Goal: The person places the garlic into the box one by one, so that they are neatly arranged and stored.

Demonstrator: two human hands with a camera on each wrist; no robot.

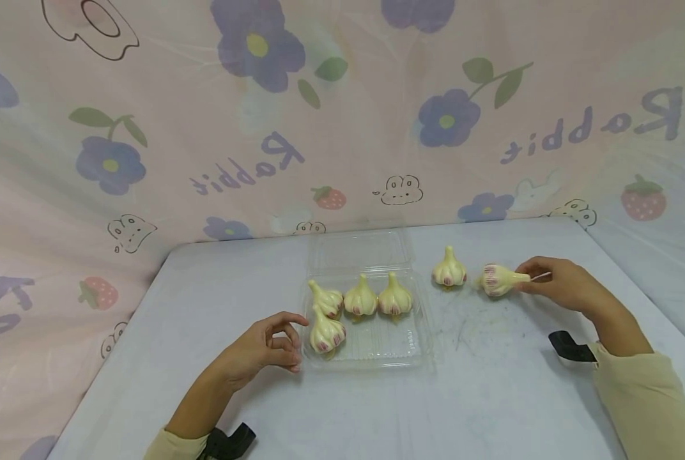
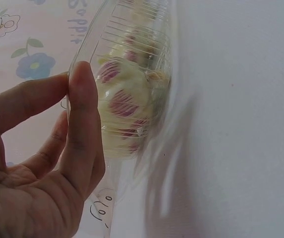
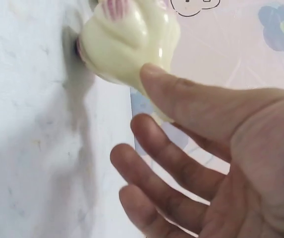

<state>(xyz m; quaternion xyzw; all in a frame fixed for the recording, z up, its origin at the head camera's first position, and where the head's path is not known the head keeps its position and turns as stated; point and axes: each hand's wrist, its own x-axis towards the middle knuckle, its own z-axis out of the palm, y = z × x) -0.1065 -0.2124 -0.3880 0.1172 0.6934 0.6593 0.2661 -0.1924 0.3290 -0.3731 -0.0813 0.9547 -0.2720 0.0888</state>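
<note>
My right hand [image 1: 561,281] pinches a garlic bulb [image 1: 498,280] by its neck between thumb and index finger; the other fingers are spread apart in the right wrist view. The bulb [image 3: 132,42] is cream with purple streaks and lies sideways, root end to the left. Left of it, another garlic bulb [image 1: 448,268] stands upright on the table. A clear plastic clamshell box [image 1: 377,348] sits lid-open with several bulbs along its back and left side. My left hand [image 1: 262,348] rests with relaxed fingers at the box's left rim; its fingertips [image 2: 82,74] meet that edge.
The box's transparent lid [image 1: 360,252] lies folded back towards the patterned curtain [image 1: 354,128] behind the table. White cloth covers the table [image 1: 388,415]. Black wrist mounts [image 1: 571,347] stick out from both sleeves.
</note>
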